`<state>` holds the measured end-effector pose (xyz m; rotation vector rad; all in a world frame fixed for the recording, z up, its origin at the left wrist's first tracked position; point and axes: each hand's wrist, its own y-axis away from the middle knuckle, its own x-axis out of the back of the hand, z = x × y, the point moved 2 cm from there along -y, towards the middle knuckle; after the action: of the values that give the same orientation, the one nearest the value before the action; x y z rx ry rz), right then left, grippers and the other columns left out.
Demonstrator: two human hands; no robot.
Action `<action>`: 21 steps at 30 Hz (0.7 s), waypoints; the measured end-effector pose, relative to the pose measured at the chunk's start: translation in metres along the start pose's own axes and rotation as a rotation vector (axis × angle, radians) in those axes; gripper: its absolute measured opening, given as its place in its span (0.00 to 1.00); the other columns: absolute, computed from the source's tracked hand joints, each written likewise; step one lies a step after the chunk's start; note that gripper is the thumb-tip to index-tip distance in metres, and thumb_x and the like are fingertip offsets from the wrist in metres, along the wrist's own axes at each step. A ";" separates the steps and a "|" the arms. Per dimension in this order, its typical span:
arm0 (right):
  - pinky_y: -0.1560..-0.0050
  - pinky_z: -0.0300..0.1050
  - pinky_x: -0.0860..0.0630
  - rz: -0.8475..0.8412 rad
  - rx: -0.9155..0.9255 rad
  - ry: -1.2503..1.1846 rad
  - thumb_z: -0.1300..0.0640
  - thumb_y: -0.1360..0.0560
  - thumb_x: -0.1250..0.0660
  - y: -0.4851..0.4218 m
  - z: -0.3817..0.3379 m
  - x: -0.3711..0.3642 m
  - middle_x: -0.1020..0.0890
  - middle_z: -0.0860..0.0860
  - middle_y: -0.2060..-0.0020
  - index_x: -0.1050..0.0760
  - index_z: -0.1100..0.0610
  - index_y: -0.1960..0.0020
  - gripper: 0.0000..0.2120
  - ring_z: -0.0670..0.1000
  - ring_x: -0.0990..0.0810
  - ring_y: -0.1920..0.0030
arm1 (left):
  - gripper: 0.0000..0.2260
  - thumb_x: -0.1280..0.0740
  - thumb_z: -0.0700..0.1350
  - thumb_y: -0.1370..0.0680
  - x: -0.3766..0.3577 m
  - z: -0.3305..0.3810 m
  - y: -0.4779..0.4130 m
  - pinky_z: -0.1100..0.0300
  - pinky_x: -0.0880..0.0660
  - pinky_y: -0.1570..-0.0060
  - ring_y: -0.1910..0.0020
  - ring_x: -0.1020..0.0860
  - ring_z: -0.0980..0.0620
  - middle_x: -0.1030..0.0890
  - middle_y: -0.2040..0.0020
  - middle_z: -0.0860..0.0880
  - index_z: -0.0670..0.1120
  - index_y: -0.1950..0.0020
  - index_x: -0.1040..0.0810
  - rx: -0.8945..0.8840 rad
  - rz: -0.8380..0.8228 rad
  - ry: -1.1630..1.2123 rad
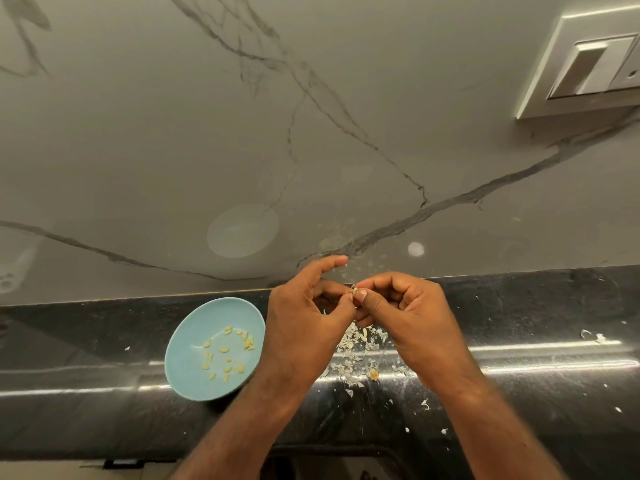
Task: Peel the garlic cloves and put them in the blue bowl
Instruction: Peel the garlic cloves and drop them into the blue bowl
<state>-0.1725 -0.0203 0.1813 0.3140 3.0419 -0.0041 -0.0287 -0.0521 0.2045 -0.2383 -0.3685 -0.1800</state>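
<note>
– Progress?
– Plenty of peeled cloves (225, 349) in the blue bowl (180, 341). Left hand (304, 327) and right hand (405, 317) pinch one garlic clove (355, 292) just right of it, above the skins (356, 344).

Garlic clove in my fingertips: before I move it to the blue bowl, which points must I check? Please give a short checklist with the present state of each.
1. Grip: left hand and right hand pinch the garlic clove between their fingertips: ok.
2. Peeling finished: the clove is too small to see: cannot tell.
3. Target: blue bowl stands upright on the black countertop, beside the left hand: ok.
4. Room in the bowl: peeled cloves cover only part of its floor: ok.
5. Waste: garlic skins lie piled on the countertop, right of the bowl: ok.
</note>
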 end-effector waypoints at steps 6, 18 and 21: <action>0.60 0.42 0.19 -0.035 -0.105 -0.275 0.63 0.28 0.28 0.001 0.006 -0.003 0.15 0.58 0.62 0.17 0.63 0.52 0.06 0.52 0.17 0.63 | 0.20 0.25 0.41 0.26 -0.001 -0.002 0.002 0.59 0.19 0.55 0.59 0.16 0.58 0.15 0.59 0.57 0.58 0.40 0.25 0.033 0.039 0.037; 0.60 0.40 0.21 -0.098 -0.154 -0.280 0.60 0.31 0.27 0.000 0.028 -0.013 0.15 0.55 0.60 0.17 0.60 0.51 0.09 0.51 0.19 0.63 | 0.13 0.27 0.42 0.24 0.002 -0.026 0.011 0.61 0.20 0.55 0.59 0.16 0.58 0.15 0.60 0.55 0.52 0.40 0.21 0.142 0.047 0.046; 0.64 0.39 0.22 -0.076 -0.153 -0.251 0.63 0.26 0.29 -0.004 0.032 -0.014 0.17 0.54 0.63 0.19 0.62 0.52 0.04 0.50 0.21 0.65 | 0.07 0.29 0.44 0.21 0.001 -0.038 0.014 0.63 0.21 0.54 0.59 0.16 0.58 0.15 0.61 0.52 0.51 0.44 0.20 0.209 0.062 0.057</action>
<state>-0.1569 -0.0269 0.1510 0.1710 2.7832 0.1704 -0.0117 -0.0493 0.1676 -0.0386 -0.3203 -0.0865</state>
